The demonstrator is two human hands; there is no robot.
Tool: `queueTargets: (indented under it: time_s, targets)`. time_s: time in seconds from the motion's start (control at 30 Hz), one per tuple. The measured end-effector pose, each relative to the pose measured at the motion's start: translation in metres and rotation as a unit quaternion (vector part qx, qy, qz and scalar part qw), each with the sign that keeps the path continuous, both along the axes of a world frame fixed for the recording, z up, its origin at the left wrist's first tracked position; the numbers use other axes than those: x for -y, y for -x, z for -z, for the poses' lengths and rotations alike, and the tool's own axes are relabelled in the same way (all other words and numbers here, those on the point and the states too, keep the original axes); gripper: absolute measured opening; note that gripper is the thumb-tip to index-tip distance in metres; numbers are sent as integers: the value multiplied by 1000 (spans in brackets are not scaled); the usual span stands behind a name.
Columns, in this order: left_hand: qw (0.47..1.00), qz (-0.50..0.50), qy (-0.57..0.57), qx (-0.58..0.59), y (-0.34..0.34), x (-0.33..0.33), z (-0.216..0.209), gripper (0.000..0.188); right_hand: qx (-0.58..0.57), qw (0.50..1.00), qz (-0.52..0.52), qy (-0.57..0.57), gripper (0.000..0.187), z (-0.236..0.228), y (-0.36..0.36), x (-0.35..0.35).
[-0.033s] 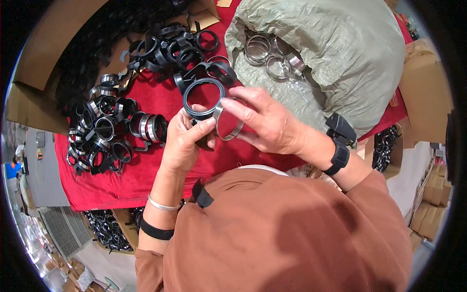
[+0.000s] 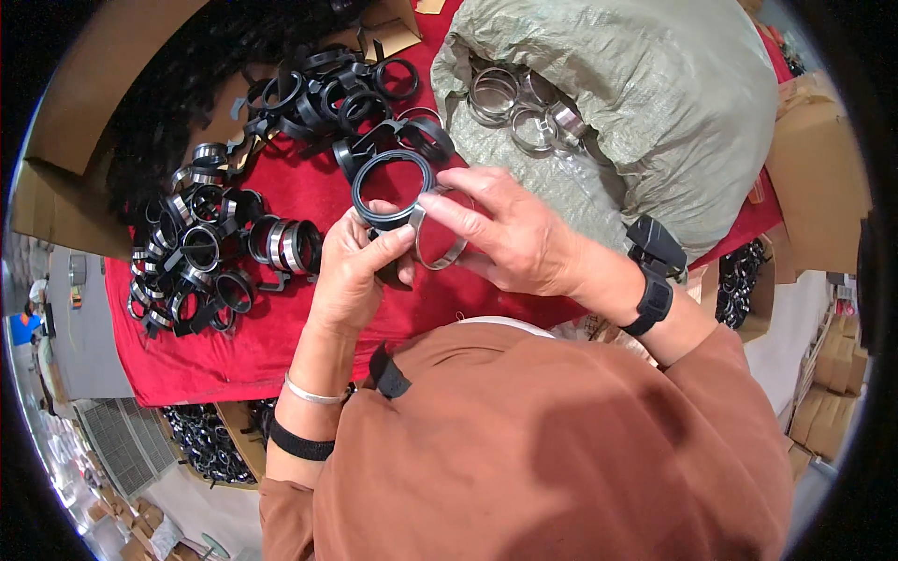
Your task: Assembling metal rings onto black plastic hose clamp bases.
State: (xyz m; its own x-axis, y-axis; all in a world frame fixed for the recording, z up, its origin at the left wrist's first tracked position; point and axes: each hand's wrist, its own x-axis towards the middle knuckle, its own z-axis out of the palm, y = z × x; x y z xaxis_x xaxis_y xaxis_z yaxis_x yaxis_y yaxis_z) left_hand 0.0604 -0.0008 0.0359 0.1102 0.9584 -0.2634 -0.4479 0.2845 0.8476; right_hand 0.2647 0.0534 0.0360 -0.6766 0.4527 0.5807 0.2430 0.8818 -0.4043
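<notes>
My left hand is closed around the lower part of a black plastic ring, which is tilted so its round opening faces up. Its thumb also presses at the near edge of a thin shiny metal ring. From the other side, the fingers of my right hand grip that metal ring. The two rings overlap where they meet between my hands, and the metal one stands beside the black one, not around it. Part of the metal ring is hidden behind my right fingers.
Black rings lie heaped beyond my hands. At left is a pile of black rings with metal bands. A pale woven sack at right holds loose metal rings. A red cloth covers the table; a cardboard box stands far left.
My right fingers have shifted very slightly left along the metal ring. My left hand and the black ring stay in place.
</notes>
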Motion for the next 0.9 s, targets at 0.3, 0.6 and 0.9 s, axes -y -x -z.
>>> queueTargets:
  time_s: [0.3,0.6,0.9]
  targets:
    - [1000,25,10,13,1,-3,9,28,9,1000,-9,-16,67,-3,3,8]
    - [998,51,-8,18,0,2,5,53,-5,985,96,140,66,-29,0,-4]
    - [997,70,-3,-33,3,5,6,52,-20,977,90,192,58,-13,30,-5]
